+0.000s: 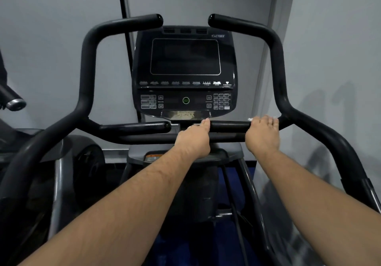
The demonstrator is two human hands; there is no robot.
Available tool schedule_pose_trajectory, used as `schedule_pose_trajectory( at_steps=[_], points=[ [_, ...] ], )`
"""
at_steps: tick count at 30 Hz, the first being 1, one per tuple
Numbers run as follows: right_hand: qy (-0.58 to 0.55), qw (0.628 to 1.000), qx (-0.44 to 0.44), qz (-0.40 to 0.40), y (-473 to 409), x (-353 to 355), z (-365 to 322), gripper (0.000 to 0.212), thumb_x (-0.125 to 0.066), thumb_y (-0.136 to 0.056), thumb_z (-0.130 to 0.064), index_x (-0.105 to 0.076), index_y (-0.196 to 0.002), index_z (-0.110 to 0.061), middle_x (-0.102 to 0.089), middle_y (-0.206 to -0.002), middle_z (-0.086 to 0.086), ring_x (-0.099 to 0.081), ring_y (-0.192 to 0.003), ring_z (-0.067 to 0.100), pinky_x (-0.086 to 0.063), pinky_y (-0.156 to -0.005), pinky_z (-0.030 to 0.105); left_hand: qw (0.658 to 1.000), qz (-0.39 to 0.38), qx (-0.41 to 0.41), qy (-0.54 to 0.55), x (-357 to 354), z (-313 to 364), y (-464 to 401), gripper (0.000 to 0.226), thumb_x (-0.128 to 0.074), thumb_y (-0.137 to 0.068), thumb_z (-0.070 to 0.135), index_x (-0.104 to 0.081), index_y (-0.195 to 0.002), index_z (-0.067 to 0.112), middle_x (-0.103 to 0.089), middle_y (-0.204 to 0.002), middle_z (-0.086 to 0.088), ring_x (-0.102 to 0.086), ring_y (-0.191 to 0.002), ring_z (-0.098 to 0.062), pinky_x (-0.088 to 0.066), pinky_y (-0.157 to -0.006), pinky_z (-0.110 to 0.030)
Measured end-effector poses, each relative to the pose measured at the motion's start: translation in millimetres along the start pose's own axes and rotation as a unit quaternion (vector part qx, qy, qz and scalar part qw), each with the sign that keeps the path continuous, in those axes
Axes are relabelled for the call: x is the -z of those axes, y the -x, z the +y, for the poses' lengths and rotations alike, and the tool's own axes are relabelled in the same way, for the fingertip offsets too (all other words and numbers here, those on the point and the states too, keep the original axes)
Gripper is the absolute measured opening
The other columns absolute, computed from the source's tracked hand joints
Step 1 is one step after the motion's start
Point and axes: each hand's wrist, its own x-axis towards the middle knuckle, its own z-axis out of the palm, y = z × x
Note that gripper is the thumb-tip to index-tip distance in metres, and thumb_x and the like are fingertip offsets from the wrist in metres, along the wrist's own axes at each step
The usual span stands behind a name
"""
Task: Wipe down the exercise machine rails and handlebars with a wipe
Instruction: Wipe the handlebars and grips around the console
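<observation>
I am looking down at the exercise machine, its console (pixel 184 68) sitting at twelve o'clock from my hands. My right hand (pixel 262 135) is curling over the short inner grip bar (pixel 229 126) at that bar's three o'clock end, fingers wrapped round it with the wipe (pixel 250 119) pressed beneath; only a white scrap is peeking out at the hand's ten o'clock. My left hand (pixel 193 140) is gripping the same bar's nine o'clock end, thumb lying along the top. The matching left grip bar (pixel 142 126) is sitting at nine o'clock, untouched. The tall handlebars (pixel 277 59) are rising on both sides of the console.
</observation>
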Motion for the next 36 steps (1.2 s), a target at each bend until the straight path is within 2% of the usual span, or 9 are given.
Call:
schedule_pose_trajectory(
  at_steps=[6, 11, 15, 19, 24, 27, 31, 34, 36],
  points=[
    [-0.075, 0.995, 0.061, -0.013, 19.9, 13.2, -52.7, 0.056, -0.044, -0.093, -0.009, -0.039, -0.148, -0.003, -0.037, -0.155, 0.025, -0.027, -0.148, 0.04, -0.011, -0.126, 0.048, 0.997, -0.045, 0.035, 0.055, 11.0, 3.5, 3.4, 0.085, -0.042, -0.089, 0.004, -0.001, -0.157, 0.033, -0.054, -0.136, -0.011, -0.059, -0.105, -0.027, -0.052, -0.091, -0.041],
    [-0.135, 0.984, 0.115, -0.012, 38.2, 28.6, -94.8, 0.05, -0.045, -0.094, -0.008, -0.043, -0.144, -0.007, -0.05, -0.145, 0.019, -0.029, -0.146, 0.039, -0.014, -0.125, 0.048, 0.995, -0.087, 0.057, -0.006, 23.8, -18.0, 17.0, 0.08, -0.045, -0.09, 0.017, -0.006, -0.155, 0.043, -0.031, -0.157, -0.01, -0.044, -0.134, -0.029, -0.04, -0.107, -0.046],
    [-0.133, 0.977, 0.156, -0.054, 41.5, 42.2, -123.3, 0.04, -0.046, -0.096, -0.011, -0.053, -0.134, -0.009, -0.055, -0.138, 0.016, -0.031, -0.145, 0.038, -0.016, -0.125, 0.048, 0.992, 0.004, 0.08, -0.093, 46.8, -51.8, 38.3, 0.044, -0.05, -0.087, 0.022, -0.056, -0.129, 0.032, -0.064, -0.12, -0.002, -0.06, -0.107, -0.025, -0.049, -0.092, -0.044],
    [-0.209, 0.965, 0.15, -0.055, 45.6, 59.4, -162.9, 0.033, -0.05, -0.092, -0.006, -0.059, -0.123, -0.011, -0.062, -0.124, 0.011, -0.051, -0.124, 0.031, -0.035, -0.115, 0.044, 0.985, 0.068, 0.116, -0.112, 71.0, -86.8, 58.0, 0.023, -0.049, -0.086, 0.02, -0.062, -0.103, 0.026, -0.064, -0.095, 0.001, -0.059, -0.087, -0.022, -0.053, -0.081, -0.041],
    [-0.335, 0.922, 0.187, -0.049, 57.7, 73.2, -213.4, 0.033, -0.042, -0.094, -0.001, -0.055, -0.121, -0.013, -0.057, -0.123, 0.007, -0.049, -0.115, 0.025, -0.049, -0.094, 0.042, 0.949, 0.128, 0.186, -0.218, 100.1, -134.3, 68.5, 0.033, -0.048, -0.087, 0.024, -0.059, -0.118, 0.025, -0.059, -0.117, -0.002, -0.046, -0.12, -0.026, -0.038, -0.092, -0.046],
    [-0.276, 0.923, 0.254, -0.09, 65.1, 66.9, -235.5, 0.043, -0.041, -0.093, -0.003, -0.048, -0.135, -0.011, -0.052, -0.137, 0.008, -0.039, -0.134, 0.032, -0.038, -0.111, 0.05, 0.93, 0.103, 0.259, -0.239, 117.2, -164.0, 76.8, 0.044, -0.046, -0.088, 0.021, -0.05, -0.132, 0.019, -0.048, -0.133, -0.006, -0.034, -0.133, -0.03, -0.036, -0.099, -0.049],
    [-0.168, 0.938, 0.285, -0.099, 75.9, 52.2, -250.7, 0.047, -0.04, -0.098, -0.017, -0.041, -0.144, -0.01, -0.045, -0.148, 0.012, -0.015, -0.152, 0.039, -0.014, -0.123, 0.056, 0.917, 0.045, 0.353, -0.182, 128.7, -195.2, 86.5, 0.045, -0.052, -0.085, 0.018, -0.049, -0.13, 0.015, -0.052, -0.127, -0.008, -0.043, -0.124, -0.032, -0.041, -0.099, -0.053],
    [-0.128, 0.946, 0.289, -0.079, 79.4, 48.0, -259.0, 0.06, -0.039, -0.101, -0.037, -0.03, -0.154, -0.011, -0.044, -0.148, 0.014, -0.027, -0.146, 0.038, -0.008, -0.122, 0.06, 0.912, -0.041, 0.387, -0.13, 134.7, -210.7, 90.7, 0.033, -0.062, -0.078, 0.009, -0.055, -0.11, 0.014, -0.059, -0.096, -0.006, -0.057, -0.087, -0.027, -0.051, -0.087, -0.045],
    [-0.11, 0.947, 0.296, -0.058, 78.9, 45.4, -263.4, 0.058, -0.039, -0.101, -0.036, -0.031, -0.153, -0.012, -0.051, -0.139, 0.012, -0.042, -0.133, 0.035, -0.013, -0.121, 0.06, 0.913, -0.101, 0.369, -0.138, 132.8, -224.2, 86.6, 0.037, -0.066, -0.075, 0.007, -0.061, -0.111, 0.013, -0.062, -0.1, -0.007, -0.059, -0.08, -0.027, -0.052, -0.082, -0.042]
  ],
)
